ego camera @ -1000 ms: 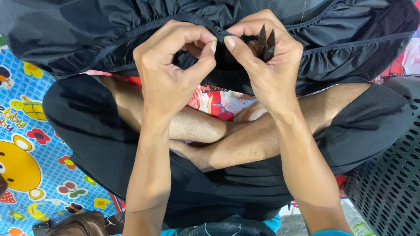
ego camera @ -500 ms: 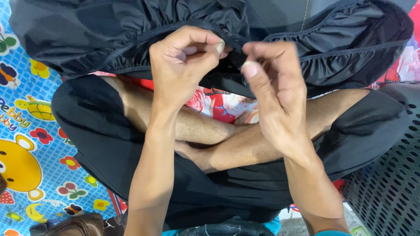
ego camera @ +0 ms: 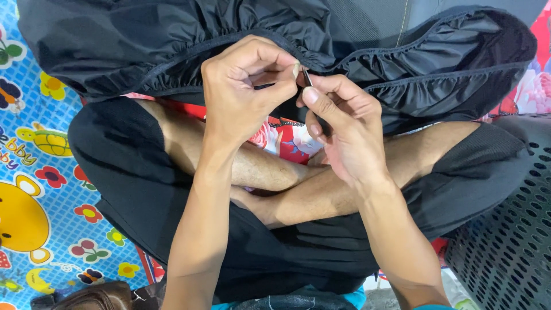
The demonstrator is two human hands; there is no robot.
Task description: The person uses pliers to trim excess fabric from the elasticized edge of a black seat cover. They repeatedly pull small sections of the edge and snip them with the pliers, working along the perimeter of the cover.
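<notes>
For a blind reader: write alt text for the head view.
Two bare hands, left hand and right hand, pinch the gathered edge of a black garment over crossed legs; the right holds a thin dark tool. A cartoon-print mat lies beneath.

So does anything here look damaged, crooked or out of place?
Nothing stands out. The left hand pinches the gathered elastic edge of the black fabric, and the right hand holds a thin dark tool against it. I can see no tear or spill.

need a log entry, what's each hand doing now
Left hand: shut, pinching the black gathered fabric cover.
Right hand: shut on a thin dark tool.
</notes>
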